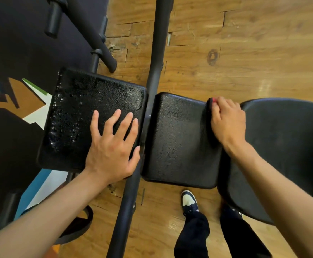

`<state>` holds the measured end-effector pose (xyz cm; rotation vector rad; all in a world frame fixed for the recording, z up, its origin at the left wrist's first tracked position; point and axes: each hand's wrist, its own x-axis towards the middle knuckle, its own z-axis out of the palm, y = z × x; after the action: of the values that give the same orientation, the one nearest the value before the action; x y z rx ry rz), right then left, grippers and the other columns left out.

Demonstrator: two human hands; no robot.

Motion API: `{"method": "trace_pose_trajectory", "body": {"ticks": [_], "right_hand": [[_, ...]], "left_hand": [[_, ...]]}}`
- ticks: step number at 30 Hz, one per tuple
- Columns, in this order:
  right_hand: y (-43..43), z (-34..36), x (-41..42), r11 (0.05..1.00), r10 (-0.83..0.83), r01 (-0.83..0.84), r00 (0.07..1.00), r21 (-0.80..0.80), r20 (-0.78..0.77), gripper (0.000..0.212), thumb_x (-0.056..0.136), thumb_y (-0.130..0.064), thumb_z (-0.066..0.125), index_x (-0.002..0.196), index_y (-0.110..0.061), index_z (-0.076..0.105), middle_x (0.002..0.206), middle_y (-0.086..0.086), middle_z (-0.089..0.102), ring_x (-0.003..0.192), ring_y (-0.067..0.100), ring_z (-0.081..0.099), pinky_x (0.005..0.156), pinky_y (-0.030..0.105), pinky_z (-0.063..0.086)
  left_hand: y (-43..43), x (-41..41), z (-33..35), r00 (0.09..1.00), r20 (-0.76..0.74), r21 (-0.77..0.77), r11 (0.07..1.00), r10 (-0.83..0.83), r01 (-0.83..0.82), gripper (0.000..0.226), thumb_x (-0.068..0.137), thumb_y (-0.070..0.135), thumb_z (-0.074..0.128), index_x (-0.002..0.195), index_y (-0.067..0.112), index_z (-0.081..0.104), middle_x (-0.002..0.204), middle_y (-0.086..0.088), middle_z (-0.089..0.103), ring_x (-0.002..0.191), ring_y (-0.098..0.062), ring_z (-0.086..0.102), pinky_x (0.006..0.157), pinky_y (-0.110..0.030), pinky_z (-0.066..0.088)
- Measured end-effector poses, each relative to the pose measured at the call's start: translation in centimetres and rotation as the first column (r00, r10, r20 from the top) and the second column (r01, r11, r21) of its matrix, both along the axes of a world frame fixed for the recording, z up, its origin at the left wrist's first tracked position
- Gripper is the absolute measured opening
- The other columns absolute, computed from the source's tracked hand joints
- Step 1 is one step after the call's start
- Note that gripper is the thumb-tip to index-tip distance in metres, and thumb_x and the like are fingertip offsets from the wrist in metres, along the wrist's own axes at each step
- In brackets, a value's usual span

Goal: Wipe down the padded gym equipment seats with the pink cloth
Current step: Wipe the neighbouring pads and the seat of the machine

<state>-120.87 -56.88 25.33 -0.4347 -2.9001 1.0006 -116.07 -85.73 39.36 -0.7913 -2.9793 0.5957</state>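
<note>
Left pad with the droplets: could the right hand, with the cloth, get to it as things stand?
Probably yes: the left pad is uncovered apart from the left hand lying flat on it. The right hand must cross the middle pad.

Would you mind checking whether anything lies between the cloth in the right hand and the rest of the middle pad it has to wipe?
Nothing visible does. The right hand holds the pink cloth at the middle pad's right edge, and that pad's surface is bare.

- My right hand covers nearly all of the pink cloth; only a sliver shows past my fingers.
- The round seat runs off the right edge.
- My right leg hides that foot.
- The strap on the floor disappears under my left forearm.
</note>
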Motion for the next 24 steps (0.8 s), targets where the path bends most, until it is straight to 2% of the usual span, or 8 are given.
{"method": "trace_pose_trajectory", "body": {"ticks": [2, 5, 8, 11, 13, 16, 20, 24], "right_hand": [[-2.7, 1.4, -0.6, 0.998, -0.034, 0.033, 0.999, 0.061, 0.020, 0.044, 0.096, -0.042, 0.027, 0.106, -0.021, 0.065, 0.108, 0.009, 0.067, 0.101, 0.035, 0.056, 0.089, 0.045, 0.040], [-8.2, 3.2, -0.4, 0.998, 0.018, -0.009, 0.991, 0.069, -0.131, 0.036, 0.101, -0.041, 0.040, 0.125, -0.029, 0.065, 0.122, 0.000, 0.066, 0.110, 0.030, 0.056, 0.104, 0.046, 0.036], [-8.2, 2.9, 0.6, 0.988, 0.133, -0.113, 0.969, 0.105, -0.208, 0.041, 0.107, -0.043, 0.038, 0.142, -0.032, 0.055, 0.139, -0.002, 0.058, 0.126, 0.027, 0.051, 0.114, 0.049, 0.031], [-4.0, 0.7, 2.1, 0.964, 0.247, -0.219, 0.945, 0.149, -0.212, 0.043, 0.109, -0.043, 0.035, 0.150, -0.034, 0.046, 0.150, 0.001, 0.050, 0.136, 0.026, 0.047, 0.114, 0.047, 0.032], [-2.4, -0.1, 2.4, 0.985, 0.157, -0.139, 0.970, 0.103, -0.186, 0.043, 0.109, -0.042, 0.035, 0.148, -0.033, 0.049, 0.149, 0.005, 0.050, 0.134, 0.029, 0.048, 0.114, 0.047, 0.033], [-5.5, 1.1, 1.6, 0.998, -0.018, 0.028, 0.987, 0.059, -0.161, 0.042, 0.105, -0.041, 0.040, 0.143, -0.033, 0.055, 0.147, 0.004, 0.053, 0.134, 0.029, 0.048, 0.117, 0.047, 0.029], [-9.2, 2.7, 2.4, 0.992, 0.127, -0.122, 0.949, 0.036, -0.289, 0.044, 0.105, -0.039, 0.046, 0.145, -0.023, 0.054, 0.153, 0.005, 0.048, 0.145, 0.027, 0.038, 0.119, 0.045, 0.029], [-7.2, 0.8, 7.0, 0.954, 0.296, -0.292, 0.875, 0.070, -0.384, 0.040, 0.108, -0.031, 0.049, 0.146, -0.018, 0.054, 0.157, 0.007, 0.043, 0.148, 0.027, 0.035, 0.113, 0.047, 0.038]], "left_hand": [[0.1, 0.0, 0.1, 1.000, -0.002, -0.003, 1.000, 0.003, -0.003, 0.068, 0.088, 0.041, 0.060, 0.144, 0.002, 0.056, 0.151, -0.020, 0.051, 0.140, -0.046, 0.044, 0.115, -0.078, 0.019], [0.1, 0.0, 0.0, 1.000, -0.004, -0.001, 1.000, 0.005, -0.005, 0.069, 0.087, 0.042, 0.062, 0.143, 0.002, 0.057, 0.151, -0.019, 0.051, 0.140, -0.046, 0.044, 0.115, -0.078, 0.019], [0.1, 0.0, 0.0, 1.000, -0.003, -0.003, 1.000, 0.003, -0.003, 0.069, 0.087, 0.043, 0.061, 0.144, 0.003, 0.057, 0.151, -0.019, 0.052, 0.140, -0.046, 0.044, 0.115, -0.077, 0.020], [0.0, 0.0, -0.1, 1.000, -0.014, -0.002, 1.000, -0.002, 0.001, 0.068, 0.088, 0.043, 0.061, 0.143, 0.004, 0.057, 0.150, -0.019, 0.052, 0.140, -0.047, 0.045, 0.116, -0.077, 0.019], [0.0, 0.1, -0.1, 1.000, -0.022, 0.002, 1.000, -0.005, 0.005, 0.067, 0.087, 0.042, 0.061, 0.142, 0.004, 0.058, 0.150, -0.019, 0.053, 0.139, -0.047, 0.046, 0.115, -0.077, 0.020], [0.0, 0.0, -0.1, 1.000, -0.025, 0.011, 1.000, -0.003, 0.003, 0.066, 0.087, 0.042, 0.061, 0.142, 0.005, 0.059, 0.150, -0.019, 0.053, 0.139, -0.046, 0.046, 0.116, -0.077, 0.020], [-0.1, -0.1, -0.1, 1.000, -0.014, -0.001, 1.000, -0.008, 0.008, 0.067, 0.088, 0.043, 0.060, 0.143, 0.005, 0.057, 0.150, -0.018, 0.051, 0.141, -0.046, 0.045, 0.117, -0.076, 0.018], [-0.2, 0.1, 0.0, 1.000, 0.000, -0.010, 1.000, -0.009, 0.009, 0.068, 0.089, 0.045, 0.057, 0.145, 0.007, 0.055, 0.152, -0.017, 0.048, 0.142, -0.044, 0.042, 0.116, -0.075, 0.019]]}}
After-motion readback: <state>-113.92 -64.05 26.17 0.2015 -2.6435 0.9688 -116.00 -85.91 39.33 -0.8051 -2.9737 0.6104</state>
